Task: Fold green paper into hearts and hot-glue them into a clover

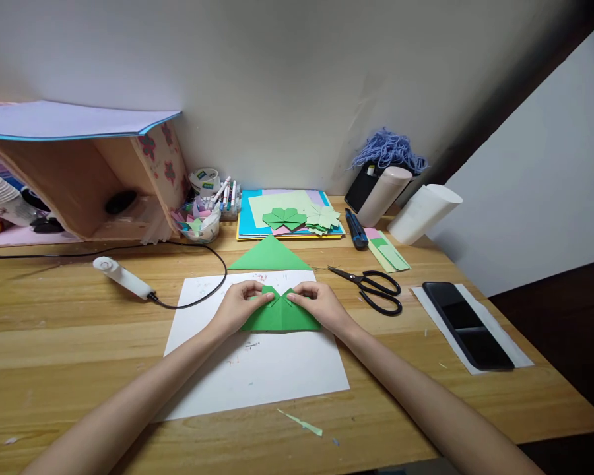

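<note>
A folded green paper (pixel 282 316) lies over a white sheet (pixel 257 376) in front of me, its upper edge dipping to a notch between two raised flaps. My left hand (pixel 240 305) pinches the left flap between thumb and fingers. On the other side, my right hand (pixel 321 303) pinches the right flap the same way. Just beyond my hands rests a green paper triangle (pixel 271 256). Black-handled scissors (pixel 371 289) lie to the right of my right hand, blades pointing left.
Behind stands a paper stack (pixel 252 229) topped by folded green shapes (pixel 284 218). A blue utility knife (pixel 356 229), paper strips (pixel 389 254) and a phone (pixel 468 325) are on the right. A white corded tool (pixel 123 277) lies left, near a cardboard box (pixel 163 171).
</note>
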Tool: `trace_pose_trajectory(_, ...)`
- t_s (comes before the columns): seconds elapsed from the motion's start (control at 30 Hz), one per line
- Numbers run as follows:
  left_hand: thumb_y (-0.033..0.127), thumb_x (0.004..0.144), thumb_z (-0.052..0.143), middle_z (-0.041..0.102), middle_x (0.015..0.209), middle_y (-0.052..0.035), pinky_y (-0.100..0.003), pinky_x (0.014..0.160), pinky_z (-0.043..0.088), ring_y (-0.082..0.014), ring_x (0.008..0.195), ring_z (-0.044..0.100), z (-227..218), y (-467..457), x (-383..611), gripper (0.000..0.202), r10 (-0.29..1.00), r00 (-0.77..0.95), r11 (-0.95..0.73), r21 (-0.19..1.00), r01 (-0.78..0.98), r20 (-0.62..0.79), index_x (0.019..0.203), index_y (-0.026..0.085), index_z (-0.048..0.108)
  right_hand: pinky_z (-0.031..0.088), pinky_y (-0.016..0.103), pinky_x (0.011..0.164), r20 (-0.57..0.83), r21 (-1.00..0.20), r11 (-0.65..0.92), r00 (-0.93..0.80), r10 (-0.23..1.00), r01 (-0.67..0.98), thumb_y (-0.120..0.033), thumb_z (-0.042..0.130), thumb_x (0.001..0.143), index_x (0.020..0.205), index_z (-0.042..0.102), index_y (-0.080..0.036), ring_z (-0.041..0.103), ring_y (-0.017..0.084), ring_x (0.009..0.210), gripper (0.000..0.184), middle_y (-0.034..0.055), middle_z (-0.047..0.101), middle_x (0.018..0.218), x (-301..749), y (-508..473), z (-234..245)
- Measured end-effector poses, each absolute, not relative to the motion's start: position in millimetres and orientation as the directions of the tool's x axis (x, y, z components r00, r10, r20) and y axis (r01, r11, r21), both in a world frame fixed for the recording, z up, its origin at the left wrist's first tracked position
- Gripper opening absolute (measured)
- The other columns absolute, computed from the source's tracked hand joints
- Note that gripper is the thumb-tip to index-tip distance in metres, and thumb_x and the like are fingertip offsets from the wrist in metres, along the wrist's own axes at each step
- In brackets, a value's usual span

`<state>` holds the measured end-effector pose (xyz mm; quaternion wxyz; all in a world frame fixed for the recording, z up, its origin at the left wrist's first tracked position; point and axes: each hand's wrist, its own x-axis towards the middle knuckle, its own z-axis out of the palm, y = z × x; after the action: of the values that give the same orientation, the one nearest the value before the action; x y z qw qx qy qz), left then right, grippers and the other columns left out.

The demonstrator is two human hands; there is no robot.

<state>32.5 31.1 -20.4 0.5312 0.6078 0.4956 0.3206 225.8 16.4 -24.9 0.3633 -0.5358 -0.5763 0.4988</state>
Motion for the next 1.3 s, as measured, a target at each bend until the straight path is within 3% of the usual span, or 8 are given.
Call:
trace_pose_trajectory(0.13,0.043,0.069,0.063,0.057,0.060,0.0016,-0.022,0.052,0.035,-0.0110,0.056,0.049,-21,28,35,0.029,0.951,0.291,0.019,0.961,0.277,-0.103,0.064,0.015,0.057,0.042,0.026,0.063,-0.139,-0.971,-0.074,-0.285,0.949,0.229,-0.044,0.066,0.066,0.078,0.068,-0.015,0.056,0.017,0.072,0.031,0.0046,0.066,0.079,226,21,-22)
trace_pose_trajectory(0.3,0.042,0.069,0.063,0.057,0.064,0.0005,-0.022,0.056,0.035,-0.0122,0.061,0.049,-21,24,38,0.028,0.950,0.305,-0.012,0.964,0.267,-0.073,0.065,0.015,0.058,0.036,0.024,0.056,-0.085,-0.958,-0.002,-0.278,0.957,0.287,-0.044,0.066,0.067,0.071,0.069,-0.014,0.050,0.013,0.061,0.030,0.0020,0.061,0.064,223,22,-23)
trace_pose_trajectory(0.57,0.050,0.076,0.053,0.040,0.046,0.0048,-0.023,0.046,0.026,-0.0085,0.046,0.036,-11,32,28,0.040,0.910,0.365,0.112,0.964,0.241,-0.197,0.056,0.015,0.058,0.034,0.024,0.055,-0.069,-0.961,0.007,-0.267,0.961,0.275,-0.041,0.065,0.068,0.069,0.068,-0.015,0.049,0.013,0.061,0.026,0.0020,0.061,0.066,226,19,-29)
trace_pose_trajectory(0.7,0.045,0.069,0.064,0.052,0.049,0.0029,-0.023,0.045,0.028,-0.0085,0.045,0.039,-8,33,26,0.031,0.888,0.381,0.180,0.957,0.227,-0.258,0.063,0.015,0.068,0.032,0.024,0.052,-0.072,-0.954,0.012,-0.271,0.960,0.299,-0.042,0.064,0.069,0.069,0.068,-0.015,0.046,0.012,0.058,0.027,0.0015,0.059,0.063,227,18,-29)
trace_pose_trajectory(0.83,0.042,0.066,0.068,0.067,0.068,-0.0032,-0.023,0.048,0.034,-0.0112,0.053,0.049,-7,33,25,0.028,0.881,0.384,0.194,0.952,0.238,-0.276,0.071,0.015,0.072,0.033,0.023,0.053,-0.079,-0.957,0.007,-0.287,0.955,0.290,-0.039,0.065,0.070,0.068,0.067,-0.015,0.047,0.011,0.058,0.024,0.0013,0.060,0.064,227,17,-27)
trace_pose_trajectory(1.07,0.042,0.067,0.067,0.070,0.075,-0.0069,-0.027,0.063,0.042,-0.0203,0.075,0.060,-17,33,25,0.028,0.894,0.402,0.089,0.958,0.273,-0.198,0.075,0.016,0.073,0.033,0.023,0.053,-0.067,-0.952,0.028,-0.296,0.953,0.306,-0.040,0.064,0.070,0.069,0.068,-0.015,0.047,0.012,0.060,0.026,0.0019,0.060,0.065,227,17,-26)
trace_pose_trajectory(1.3,0.043,0.069,0.065,0.070,0.075,-0.0060,-0.028,0.067,0.043,-0.0202,0.076,0.061,-23,31,27,0.028,0.892,0.421,0.030,0.950,0.310,-0.165,0.074,0.016,0.073,0.032,0.023,0.053,-0.045,-0.942,0.071,-0.334,0.941,0.329,-0.044,0.065,0.070,0.071,0.069,-0.015,0.045,0.011,0.058,0.030,0.0010,0.060,0.063,228,16,-26)
